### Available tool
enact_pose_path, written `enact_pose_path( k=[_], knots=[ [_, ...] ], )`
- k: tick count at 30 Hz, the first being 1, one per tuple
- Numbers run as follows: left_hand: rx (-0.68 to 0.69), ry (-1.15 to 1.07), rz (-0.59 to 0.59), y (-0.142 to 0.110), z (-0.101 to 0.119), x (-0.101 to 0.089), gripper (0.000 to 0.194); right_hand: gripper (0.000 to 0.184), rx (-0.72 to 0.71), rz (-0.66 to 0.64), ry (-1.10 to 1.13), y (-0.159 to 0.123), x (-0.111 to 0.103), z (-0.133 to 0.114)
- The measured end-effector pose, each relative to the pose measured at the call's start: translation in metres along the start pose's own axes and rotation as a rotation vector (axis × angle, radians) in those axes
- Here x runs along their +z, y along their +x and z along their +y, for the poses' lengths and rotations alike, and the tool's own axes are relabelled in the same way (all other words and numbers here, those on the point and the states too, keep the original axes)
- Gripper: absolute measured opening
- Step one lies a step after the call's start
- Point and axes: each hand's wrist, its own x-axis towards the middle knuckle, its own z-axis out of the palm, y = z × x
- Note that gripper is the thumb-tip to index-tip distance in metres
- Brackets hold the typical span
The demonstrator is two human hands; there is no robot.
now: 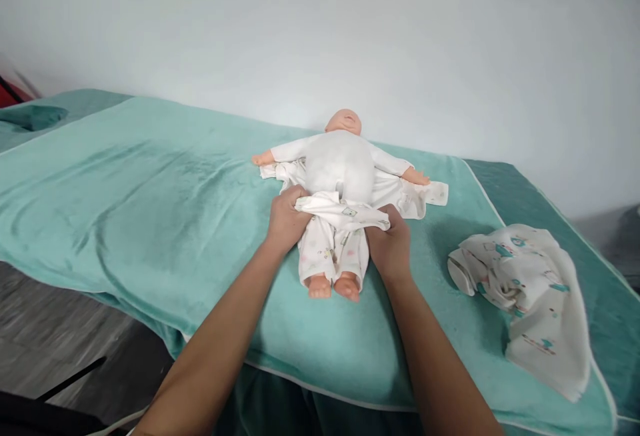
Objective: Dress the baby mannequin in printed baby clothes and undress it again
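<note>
Teal cover (pixel 150 183) under doll (pixel 340 166), white wall (pixel 300 36) behind, grey floor (pixel 45 343)

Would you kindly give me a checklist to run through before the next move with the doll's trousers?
1. Left hand has the waistband: ok, it grips one end.
2. Right hand has the waistband: ok, it grips the other end.
3. Feet through the trousers: ok, both stick out at the bottom.
4. Waistband up over the belly: not ok, it is stretched across below it.
5. Back of the trousers smooth: cannot tell, it is hidden.
6. Doll steady on the blanket: looks ok, it lies on its back.
</note>
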Motion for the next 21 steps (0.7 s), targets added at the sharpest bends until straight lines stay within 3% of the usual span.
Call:
enact_pose_path(
  k=[7, 11, 14, 18, 21],
  knots=[
    [-0.222, -0.056, -0.124, -0.013, 0.004, -0.014, 0.017, 0.017, 0.123, -0.292, 0.201, 0.004, -0.016, 0.006],
    [-0.26, -0.221, -0.315, -0.026, 0.005, -0.028, 0.047, 0.026, 0.138, -0.437, 0.341, 0.003, -0.027, 0.011],
    [-0.208, -0.169, -0.385, -0.036, 0.005, -0.036, 0.064, 0.037, 0.158, -0.556, 0.424, 0.001, -0.033, 0.011],
    [-0.11, -0.025, -0.301, -0.045, 0.004, -0.036, 0.042, 0.056, 0.157, -0.639, 0.421, -0.005, -0.037, 0.008],
    [0.008, 0.05, -0.262, -0.05, 0.004, -0.031, 0.024, 0.048, 0.143, -0.59, 0.275, -0.013, -0.035, 0.003]
  ],
)
